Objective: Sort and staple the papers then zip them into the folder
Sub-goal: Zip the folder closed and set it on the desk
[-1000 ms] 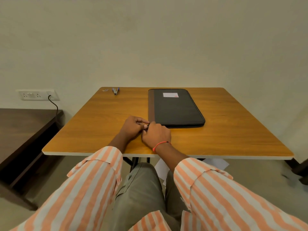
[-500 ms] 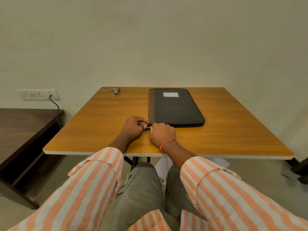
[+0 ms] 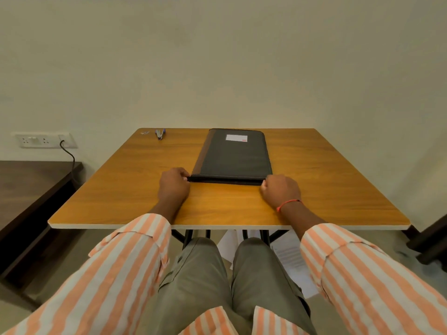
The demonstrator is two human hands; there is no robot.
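black fabric folder [image 3: 233, 153], flat, with a brown strip down its left side and a white label at the far end. it lies closed at the middle of the orange-brown wooden counter [image 3: 121, 189], with its near short edge toward us.

handling: we judge it light, semi-stiff and padded, the cloth not slippery. it would likely slide if the zip were pulled unbraced, so hold one near corner and the zip pull.

left hand [image 3: 173, 187]: fingers curled, pinching the near-left corner.

right hand [image 3: 280, 192]: closed on the zip line at the near-right corner.

hidden or unclear:
- the zip pull, inside the fingers
- the folder's contents
- small silver-and-blue stapler [image 3: 159, 134], far left, too small to read
- white paper sheets [image 3: 290, 259] on the floor beneath, partly cut off by our legs
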